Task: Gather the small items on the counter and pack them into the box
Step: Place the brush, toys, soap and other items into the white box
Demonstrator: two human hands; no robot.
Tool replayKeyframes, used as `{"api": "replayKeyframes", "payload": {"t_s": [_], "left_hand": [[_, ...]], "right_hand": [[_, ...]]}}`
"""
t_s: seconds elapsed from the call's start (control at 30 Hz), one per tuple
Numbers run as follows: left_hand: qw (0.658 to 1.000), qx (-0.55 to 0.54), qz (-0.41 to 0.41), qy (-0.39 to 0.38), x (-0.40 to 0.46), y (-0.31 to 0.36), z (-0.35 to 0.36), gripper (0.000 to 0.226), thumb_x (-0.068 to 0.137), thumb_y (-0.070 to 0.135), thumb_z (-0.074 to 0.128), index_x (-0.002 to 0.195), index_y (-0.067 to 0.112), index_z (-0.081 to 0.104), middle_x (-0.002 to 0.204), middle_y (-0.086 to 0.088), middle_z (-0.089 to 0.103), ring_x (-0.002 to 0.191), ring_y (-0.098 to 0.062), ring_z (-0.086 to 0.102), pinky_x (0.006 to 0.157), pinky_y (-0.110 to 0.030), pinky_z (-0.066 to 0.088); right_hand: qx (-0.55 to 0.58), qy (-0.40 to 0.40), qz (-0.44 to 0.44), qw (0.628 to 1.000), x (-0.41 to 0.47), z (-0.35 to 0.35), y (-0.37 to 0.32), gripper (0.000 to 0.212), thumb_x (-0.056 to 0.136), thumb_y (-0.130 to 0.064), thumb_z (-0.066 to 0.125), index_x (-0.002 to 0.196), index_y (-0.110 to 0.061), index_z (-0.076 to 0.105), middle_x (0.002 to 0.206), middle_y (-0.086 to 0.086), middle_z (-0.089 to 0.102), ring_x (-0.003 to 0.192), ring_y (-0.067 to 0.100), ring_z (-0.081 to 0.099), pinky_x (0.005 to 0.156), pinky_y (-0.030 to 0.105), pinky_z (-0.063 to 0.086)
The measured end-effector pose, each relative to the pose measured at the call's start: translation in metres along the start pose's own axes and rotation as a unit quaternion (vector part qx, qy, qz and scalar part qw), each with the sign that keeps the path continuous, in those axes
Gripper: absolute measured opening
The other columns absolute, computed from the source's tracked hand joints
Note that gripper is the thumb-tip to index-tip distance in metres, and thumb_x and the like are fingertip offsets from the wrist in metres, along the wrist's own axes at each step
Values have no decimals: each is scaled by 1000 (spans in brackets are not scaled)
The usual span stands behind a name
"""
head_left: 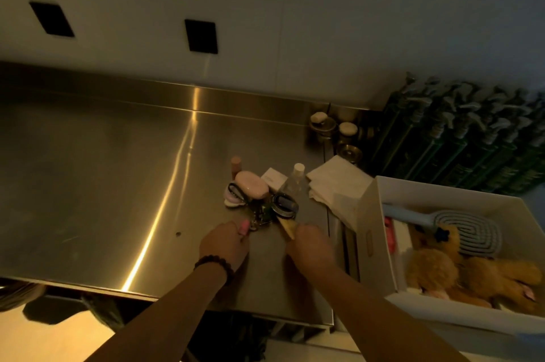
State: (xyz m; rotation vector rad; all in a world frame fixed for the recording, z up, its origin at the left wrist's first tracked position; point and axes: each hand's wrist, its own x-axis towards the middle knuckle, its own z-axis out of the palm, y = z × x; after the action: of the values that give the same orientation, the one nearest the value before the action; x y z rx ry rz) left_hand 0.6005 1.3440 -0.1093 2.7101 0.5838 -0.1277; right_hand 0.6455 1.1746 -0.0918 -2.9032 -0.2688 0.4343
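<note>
A cluster of small items lies on the steel counter (118, 184): a pink oval case (252, 187), a lilac round case with a black band (234, 195), a small peach bottle (236, 165), a white carton (274, 179), a clear bottle with a white cap (293, 182), a dark round tin (284, 206) and a tangle of dark trinkets (261, 215). My left hand (225, 245) pinches a small pink item (244, 227). My right hand (309, 246) grips a yellow handle (287, 227). The white box (370, 229) stands at the right, holding a blue hairbrush (460, 227) and a tan plush toy (460, 273).
Folded white tissues (336, 182) lie between the items and the box. Metal cups with round lids (323, 123) stand in the back corner. Rows of green pump bottles (472, 137) fill the far right. Two black wall plates (201, 36) sit above the counter.
</note>
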Motion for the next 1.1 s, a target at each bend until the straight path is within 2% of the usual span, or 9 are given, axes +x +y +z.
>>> {"api": "replayKeyframes", "payload": {"t_s": [0.13,0.27,0.37,0.47,0.6,0.73,0.83,0.97,1.1], "left_hand": [[999,-46,12,18,-3,10,-4,28,90,46,48,71,25,44,72,3,50,67,-13,49,60,-26,36],[992,-109,22,58,-5,33,-11,27,90,45,50,70,28,50,65,4,55,59,-10,51,53,-25,37],[985,-143,54,85,-5,58,-21,22,89,43,54,71,32,46,66,9,54,61,-7,53,54,-25,43],[979,-152,92,104,-4,86,-35,28,89,47,51,67,30,45,68,7,50,60,-9,53,59,-31,51],[967,-171,165,95,-3,128,-47,33,91,51,46,70,26,54,63,5,56,59,-10,54,55,-28,45],[961,-169,206,78,-7,173,-50,16,89,42,54,88,26,58,76,7,57,72,-12,55,64,-30,47],[955,-173,227,74,-13,200,-49,11,86,36,60,87,26,58,79,7,60,74,-11,56,67,-32,49],[946,-184,258,74,-23,229,-41,12,85,34,62,79,28,54,73,9,58,67,-5,54,55,-22,40],[945,-168,269,82,-29,249,-34,14,86,38,60,81,24,58,73,6,60,69,-10,56,59,-28,47]], "right_hand": [[-41,38,-32,998,-5,-19,5,13,95,-21,50,101,-18,61,79,-2,55,65,10,54,59,25,47],[17,64,-19,998,-8,-48,13,13,93,-20,51,97,-18,63,80,-2,59,68,11,57,68,27,53],[65,38,16,997,-11,-85,28,14,93,-26,54,96,-15,63,76,0,55,66,13,53,70,27,47],[134,93,-14,987,-22,-121,58,17,89,-20,54,90,-10,67,86,9,66,79,25,62,69,31,47],[203,145,10,968,-38,-171,120,16,92,-21,56,95,-19,71,81,-6,62,70,6,58,55,17,41],[264,181,38,947,-57,-207,200,17,94,-20,55,92,-23,71,88,-1,64,75,8,57,57,17,39],[314,189,70,928,-66,-210,253,17,94,-17,54,89,-23,69,95,4,65,86,17,60,70,26,45],[348,154,102,919,-63,-195,301,19,95,-12,53,104,-8,69,102,14,66,93,26,62,79,35,51],[330,133,120,927,-46,-180,327,19,95,-14,53,108,-7,66,100,10,64,87,17,58,70,26,44]]}}
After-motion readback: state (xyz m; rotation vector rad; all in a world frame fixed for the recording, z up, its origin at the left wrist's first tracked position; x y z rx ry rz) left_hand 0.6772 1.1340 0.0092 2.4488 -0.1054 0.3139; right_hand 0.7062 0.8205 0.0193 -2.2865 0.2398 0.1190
